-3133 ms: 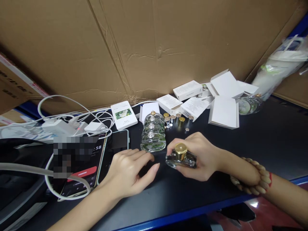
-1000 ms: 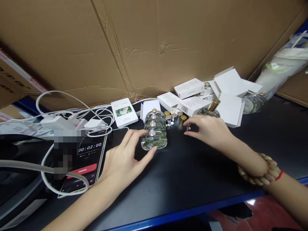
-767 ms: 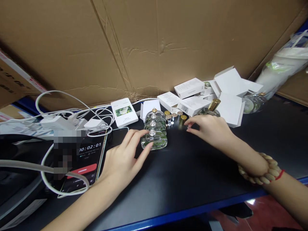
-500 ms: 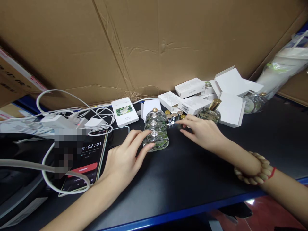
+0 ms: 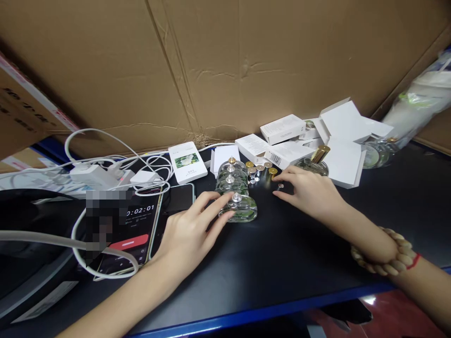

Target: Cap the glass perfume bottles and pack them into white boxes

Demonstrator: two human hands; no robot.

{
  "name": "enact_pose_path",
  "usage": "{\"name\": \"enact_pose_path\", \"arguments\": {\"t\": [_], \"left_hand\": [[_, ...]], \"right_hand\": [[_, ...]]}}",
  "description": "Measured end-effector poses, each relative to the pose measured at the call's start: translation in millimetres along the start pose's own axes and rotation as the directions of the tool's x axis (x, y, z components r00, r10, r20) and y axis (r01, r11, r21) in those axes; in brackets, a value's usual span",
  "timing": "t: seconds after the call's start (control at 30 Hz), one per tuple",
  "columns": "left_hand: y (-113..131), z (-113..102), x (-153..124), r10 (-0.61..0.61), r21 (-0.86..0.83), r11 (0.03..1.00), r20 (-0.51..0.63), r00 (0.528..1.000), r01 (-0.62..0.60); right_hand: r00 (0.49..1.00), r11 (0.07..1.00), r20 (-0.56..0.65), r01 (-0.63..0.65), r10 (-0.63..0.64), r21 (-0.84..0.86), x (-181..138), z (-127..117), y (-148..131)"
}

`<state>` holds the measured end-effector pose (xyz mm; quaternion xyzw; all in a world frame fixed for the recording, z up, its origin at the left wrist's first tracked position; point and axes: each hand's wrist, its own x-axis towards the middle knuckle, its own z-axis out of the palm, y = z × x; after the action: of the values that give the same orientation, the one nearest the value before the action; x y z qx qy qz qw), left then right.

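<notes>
My left hand (image 5: 197, 223) is closed on the left end of the front glass perfume bottle (image 5: 243, 211), thumb in front and fingers behind. This bottle has a bare clear spray nozzle and sits slightly right of the other uncapped bottles (image 5: 230, 180) lined up behind it. My right hand (image 5: 306, 190) has thumb and fingers apart beside a gold cap (image 5: 273, 172). A small silver piece (image 5: 281, 186) shows between the thumb and forefinger; whether they touch it I cannot tell. Several silver caps (image 5: 260, 170) stand close by. Behind my right hand is a gold-capped bottle (image 5: 313, 164).
White boxes (image 5: 283, 129) and opened cartons (image 5: 340, 162) lie along the cardboard wall (image 5: 211, 70). A flower-print box (image 5: 188, 162), a phone with a timer (image 5: 130, 234) and tangled white cables (image 5: 151, 171) are at left. Bagged cups (image 5: 419, 101) stand at right.
The front bottle has shifted a little right, out of line with those behind, with my left hand at it. My right hand has moved right, away from the silver caps. The view has shifted slightly.
</notes>
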<state>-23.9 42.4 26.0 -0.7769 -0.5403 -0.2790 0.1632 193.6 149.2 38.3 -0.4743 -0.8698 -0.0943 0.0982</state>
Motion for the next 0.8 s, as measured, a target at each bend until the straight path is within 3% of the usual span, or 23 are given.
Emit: {"name": "enact_pose_path", "arguments": {"t": [0.2,0.3,0.37,0.43,0.5,0.6,0.8], "left_hand": [[0.3,2.3,-2.2,0.05,-0.093,0.995,0.047,0.998,-0.046],[-0.6,3.4,-2.9,0.103,-0.133,0.986,0.055,0.993,-0.095],[-0.8,3.3,-3.2,0.135,-0.163,0.979,0.08,0.988,-0.121],[-0.3,2.9,-3.5,0.16,-0.182,0.974,0.122,0.98,-0.136],[0.5,2.6,-3.9,0.177,-0.183,0.972,0.158,0.971,-0.148],[1.2,2.4,-4.2,0.202,-0.155,0.972,0.177,0.963,-0.176],[-0.6,1.7,-2.6,0.255,-0.104,0.965,0.164,0.953,-0.24]], "right_hand": [[1.0,0.996,0.004,-0.026,0.025,0.08,1.5,8.7,6.0],[0.996,0.963,-0.077,0.054,-0.035,0.262,2.3,6.1,1.2],[0.971,0.86,-0.214,0.2,-0.11,0.469,1.0,2.4,-5.4],[0.933,0.7,-0.329,0.332,-0.146,0.633,-2.2,-2.0,-13.9],[0.915,0.567,-0.376,0.39,-0.147,0.726,-6.4,-5.9,-22.4],[0.924,0.459,-0.349,0.381,-0.156,0.803,-11.5,-9.3,-31.0],[0.946,0.364,-0.282,0.322,-0.16,0.874,-12.1,-8.7,-32.6]]}}
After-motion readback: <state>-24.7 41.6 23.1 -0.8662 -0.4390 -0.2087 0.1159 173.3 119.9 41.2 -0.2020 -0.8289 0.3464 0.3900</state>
